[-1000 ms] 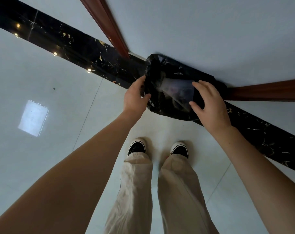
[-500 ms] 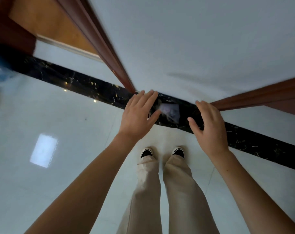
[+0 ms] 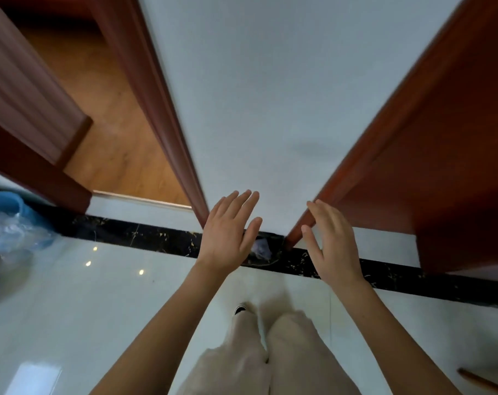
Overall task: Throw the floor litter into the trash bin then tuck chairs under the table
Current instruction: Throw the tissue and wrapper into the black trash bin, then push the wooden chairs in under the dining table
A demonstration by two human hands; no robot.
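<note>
My left hand [image 3: 228, 232] and right hand [image 3: 332, 243] hold nothing, fingers straight and spread. The bin [image 3: 276, 248] sits at 12 o'clock between them, against the wall and partly behind my left hand. Pale litter [image 3: 261, 248] lies inside. A blue bucket [image 3: 5, 203] stands at 9 o'clock.

Trash bin [image 3: 275, 253] mostly behind left hand [image 3: 228, 232]; blue tub [image 3: 5, 220], perhaps bucket, blurred, edge-cut
</note>
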